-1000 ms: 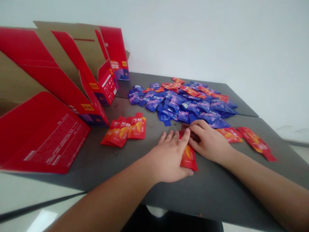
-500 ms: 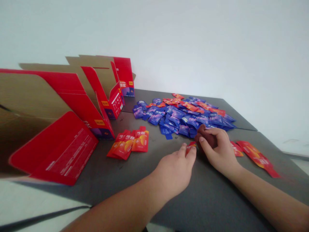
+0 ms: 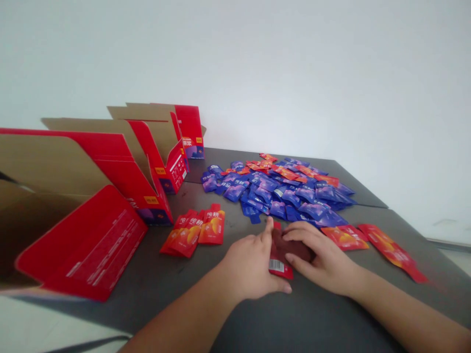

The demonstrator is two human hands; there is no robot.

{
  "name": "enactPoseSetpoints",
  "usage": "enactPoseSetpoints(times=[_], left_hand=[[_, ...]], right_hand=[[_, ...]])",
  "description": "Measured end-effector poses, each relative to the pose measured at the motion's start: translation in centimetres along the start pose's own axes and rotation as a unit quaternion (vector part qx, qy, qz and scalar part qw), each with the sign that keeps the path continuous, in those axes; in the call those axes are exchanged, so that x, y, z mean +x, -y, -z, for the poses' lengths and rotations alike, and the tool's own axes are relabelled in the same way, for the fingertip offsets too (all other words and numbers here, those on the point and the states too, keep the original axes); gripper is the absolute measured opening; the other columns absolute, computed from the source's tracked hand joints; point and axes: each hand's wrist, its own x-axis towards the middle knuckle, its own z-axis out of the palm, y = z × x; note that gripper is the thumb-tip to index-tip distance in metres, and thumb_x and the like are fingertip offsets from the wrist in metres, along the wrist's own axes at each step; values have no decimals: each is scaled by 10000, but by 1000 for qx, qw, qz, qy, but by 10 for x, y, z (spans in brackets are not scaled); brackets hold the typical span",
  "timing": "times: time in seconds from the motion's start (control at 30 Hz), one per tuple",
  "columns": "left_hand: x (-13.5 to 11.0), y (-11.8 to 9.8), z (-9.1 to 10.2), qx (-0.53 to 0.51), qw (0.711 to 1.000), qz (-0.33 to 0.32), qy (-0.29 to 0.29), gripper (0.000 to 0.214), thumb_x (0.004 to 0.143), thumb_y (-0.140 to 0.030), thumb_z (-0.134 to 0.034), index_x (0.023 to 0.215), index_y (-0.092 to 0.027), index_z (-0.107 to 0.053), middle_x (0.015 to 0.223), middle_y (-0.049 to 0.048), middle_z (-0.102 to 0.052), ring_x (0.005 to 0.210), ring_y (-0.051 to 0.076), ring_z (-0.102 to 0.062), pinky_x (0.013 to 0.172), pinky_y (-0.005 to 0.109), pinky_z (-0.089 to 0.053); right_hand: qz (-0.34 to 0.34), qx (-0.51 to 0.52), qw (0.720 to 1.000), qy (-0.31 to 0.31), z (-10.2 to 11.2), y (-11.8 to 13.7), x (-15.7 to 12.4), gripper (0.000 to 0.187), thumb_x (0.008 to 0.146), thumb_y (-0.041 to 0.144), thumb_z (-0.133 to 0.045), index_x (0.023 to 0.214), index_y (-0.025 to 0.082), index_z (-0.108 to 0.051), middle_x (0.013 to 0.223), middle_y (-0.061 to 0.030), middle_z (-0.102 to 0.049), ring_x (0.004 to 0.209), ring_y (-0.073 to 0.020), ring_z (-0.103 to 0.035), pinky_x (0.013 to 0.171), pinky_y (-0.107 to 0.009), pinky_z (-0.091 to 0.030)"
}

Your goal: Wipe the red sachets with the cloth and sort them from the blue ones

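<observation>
A red pouch (image 3: 278,267) lies on the dark table (image 3: 206,294) with its barcode side up. My left hand (image 3: 250,267) steadies it from the left, index finger by its upper end and thumb along its lower edge. In my right hand (image 3: 320,255) is a bunched brown cloth (image 3: 297,244), pressed onto the pouch and covering its middle. Just right of this hand lies an orange-red pouch (image 3: 346,237), with another (image 3: 392,250) beside it. Several red pouches (image 3: 193,230) overlap to the left of my left hand.
A heap of blue pouches (image 3: 268,189), mixed with orange-red ones (image 3: 285,171), spreads beyond my hands. Open red cartons (image 3: 95,245) stand in a row along the left, their flaps jutting up. A pale wall (image 3: 312,73) rises behind the table.
My right hand has brought the cloth left and nearer, onto the red pouch. My left hand has shifted slightly nearer and spread around the pouch, whose barcode now shows. The view has tilted up.
</observation>
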Motion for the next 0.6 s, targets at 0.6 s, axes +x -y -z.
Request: enactPoseSetpoints(times=[0.6], left_hand=[[-1,-8,6,36,999,28,19,1386,658,-674,-881,1717,-189,-130,1407,175,-695,1171,416,-716,912,498,-587]], right_hand=[[-173,-125,976,47,-9,-14,17,144,1004,241,-599,1123,228,-679,1163,-83,-690,1013,-245,-683,890,-427,-567]])
